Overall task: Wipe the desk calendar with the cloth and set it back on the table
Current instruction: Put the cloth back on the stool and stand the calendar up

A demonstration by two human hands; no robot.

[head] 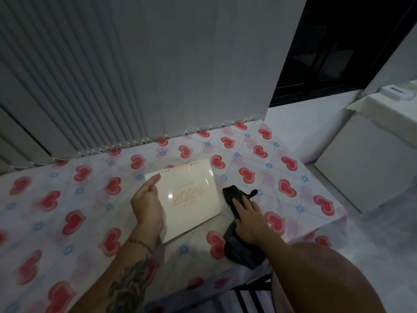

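Observation:
A cream desk calendar (189, 197) with "2026" on its cover rests on the table (67, 199), which wears a heart-patterned cloth. My left hand (147, 206) grips the calendar's left edge, thumb over the front near the top corner. A dark cloth (239, 245) lies on the table just right of the calendar. My right hand (249, 219) presses flat on that dark cloth, fingers spread over it; whether it grips the cloth I cannot tell.
Grey vertical blinds (112, 75) hang along the table's far edge. A dark window (338, 48) sits at the upper right. A white cabinet (372, 159) stands right of the table. A dark chair frame (252, 292) shows below the table's near edge.

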